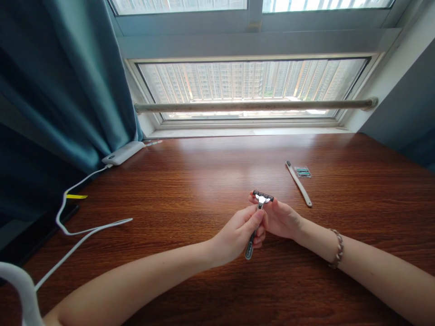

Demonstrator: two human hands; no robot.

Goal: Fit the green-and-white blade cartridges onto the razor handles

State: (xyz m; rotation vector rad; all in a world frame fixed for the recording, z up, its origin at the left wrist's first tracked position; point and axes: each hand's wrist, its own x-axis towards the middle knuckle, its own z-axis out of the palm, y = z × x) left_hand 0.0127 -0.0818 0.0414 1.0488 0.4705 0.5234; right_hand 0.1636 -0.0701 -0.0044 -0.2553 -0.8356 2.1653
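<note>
My left hand (pixel 238 235) is closed around the handle of a razor (pixel 250 246), thumb on top, just above the middle of the table. The razor's dark, wide head points away from me, and its handle end sticks out below my fingers. At the head, my right hand (pixel 283 219) has its thumb by the right end and fingertips behind the left end, pinching it across. Part of my right fingers is hidden behind the razor and my left hand. Beyond my right hand lie a white toothbrush (pixel 299 184) and a small clear pack of razor blade cartridges (pixel 302 172).
Brown wooden table (pixel 190 181) reaches to the window. At the left are a white power bank (pixel 124 153), its white cable (pixel 84 232), a yellow strip (pixel 76 197) and a dark flat device (pixel 37 235). A blue curtain (pixel 74 81) hangs there. A white curved tube (pixel 20 285) fills the lower left corner.
</note>
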